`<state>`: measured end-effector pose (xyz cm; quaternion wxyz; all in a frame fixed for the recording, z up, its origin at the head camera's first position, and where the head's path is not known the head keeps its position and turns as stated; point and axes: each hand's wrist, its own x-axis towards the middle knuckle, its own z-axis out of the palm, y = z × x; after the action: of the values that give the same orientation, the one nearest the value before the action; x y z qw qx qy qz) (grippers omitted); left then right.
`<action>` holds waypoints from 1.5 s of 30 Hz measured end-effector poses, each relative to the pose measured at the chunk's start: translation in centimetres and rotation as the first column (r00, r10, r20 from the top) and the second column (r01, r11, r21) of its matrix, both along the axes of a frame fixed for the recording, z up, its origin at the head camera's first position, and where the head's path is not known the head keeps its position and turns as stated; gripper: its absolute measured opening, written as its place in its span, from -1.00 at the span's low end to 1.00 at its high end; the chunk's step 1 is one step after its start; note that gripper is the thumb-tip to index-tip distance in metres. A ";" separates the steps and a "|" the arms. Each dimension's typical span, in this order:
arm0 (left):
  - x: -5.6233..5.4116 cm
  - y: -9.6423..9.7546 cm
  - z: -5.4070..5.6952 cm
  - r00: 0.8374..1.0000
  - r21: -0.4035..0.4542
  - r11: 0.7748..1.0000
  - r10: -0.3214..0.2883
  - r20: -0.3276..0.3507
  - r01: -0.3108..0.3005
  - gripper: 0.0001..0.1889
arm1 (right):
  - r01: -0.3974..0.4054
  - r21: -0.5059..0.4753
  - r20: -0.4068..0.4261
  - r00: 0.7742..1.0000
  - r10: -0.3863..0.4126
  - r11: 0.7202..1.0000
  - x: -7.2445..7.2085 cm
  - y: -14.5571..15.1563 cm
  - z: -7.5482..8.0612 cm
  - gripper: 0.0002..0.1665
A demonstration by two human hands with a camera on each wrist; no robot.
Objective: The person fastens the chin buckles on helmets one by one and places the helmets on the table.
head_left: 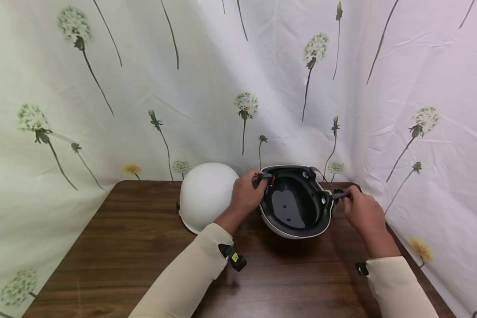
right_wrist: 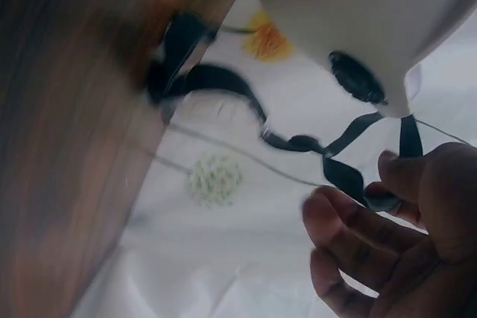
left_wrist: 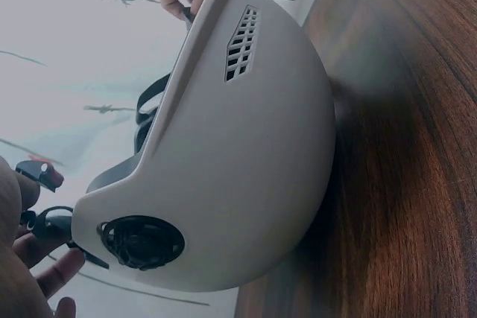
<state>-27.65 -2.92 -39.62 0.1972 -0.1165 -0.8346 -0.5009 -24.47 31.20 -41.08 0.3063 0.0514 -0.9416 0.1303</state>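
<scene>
A white helmet [head_left: 277, 228] lies crown down on the table, its black padded inside facing up. My left hand [head_left: 246, 191] is at its left rim and grips the black chin strap, with a dark buckle [left_wrist: 41, 174] by the fingers in the left wrist view. At the opposite rim my right hand [head_left: 364, 213] pinches the other black strap [head_left: 340, 194] between thumb and fingers. In the right wrist view this strap's loose length [right_wrist: 216, 80] hangs away from the fingers. A round black fitting [left_wrist: 143, 242] and a vent grille [left_wrist: 242, 44] show on the shell.
Left of the held helmet, a second white helmet [head_left: 208, 194] stands dome up, partly behind my left hand. Both are on a dark wood table [head_left: 143, 256]. A pale flower-print cloth [head_left: 206, 88] hangs right behind the table and along its right side.
</scene>
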 end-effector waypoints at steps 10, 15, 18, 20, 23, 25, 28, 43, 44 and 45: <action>0.0 -0.1 -0.1 1.000 0.006 1.000 -0.006 -0.007 0.006 -0.79 | -0.081 -0.430 0.079 0.989 0.127 0.899 0.2 -0.9 0.4 -0.61; 0.0 -0.1 -0.2 1.000 -0.001 1.000 -0.008 -0.001 0.008 -0.79 | -0.141 -0.805 -0.010 0.974 0.225 0.576 -0.1 -1.6 1.1 -0.57; 0.0 -0.1 -0.3 1.000 -0.006 1.000 -0.005 0.002 0.005 -0.79 | -0.155 -0.907 -0.071 0.973 0.221 0.391 -0.1 -1.9 1.6 -0.64; 0.0 -0.1 -0.3 1.000 -0.007 1.000 -0.006 0.003 0.006 -0.79 | -0.136 -0.936 -0.070 0.976 0.206 0.326 -0.1 -2.0 1.8 -0.69; 0.0 0.0 -0.3 1.000 -0.006 1.000 -0.008 -0.001 0.008 -0.79 | -0.119 -0.955 -0.072 0.981 0.178 0.272 -0.2 -2.2 2.0 -0.87; -0.1 0.0 -0.3 1.000 -0.007 1.000 -0.009 -0.004 0.009 -0.78 | -0.145 -0.966 -0.111 0.980 0.165 0.214 -0.5 -2.4 2.0 -0.89; -0.1 0.0 -0.3 1.000 -0.009 1.000 -0.006 -0.003 0.006 -0.78 | -0.174 -0.937 -0.138 0.981 0.135 0.304 -0.7 -2.8 1.8 -0.79; 0.1 -0.3 -0.1 0.999 -0.022 0.999 -0.042 -0.014 0.042 -0.80 | -0.248 -0.833 -0.199 0.968 0.150 0.495 -0.4 -3.9 0.8 -0.77; 0.1 -0.3 -0.1 0.999 -0.020 0.999 -0.044 -0.011 0.044 -0.80 | -0.256 -0.852 -0.208 0.966 0.152 0.458 -0.5 -4.0 0.8 -0.79; 0.0 -0.3 -0.1 0.999 -0.016 0.999 -0.049 -0.011 0.048 -0.80 | -0.257 -0.867 -0.210 0.965 0.154 0.426 -0.5 -4.0 0.8 -0.83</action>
<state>-27.61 -3.23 -39.70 0.1889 -0.1412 -0.8344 -0.4982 -25.00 27.15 -40.30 0.3157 0.0046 -0.7044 0.6357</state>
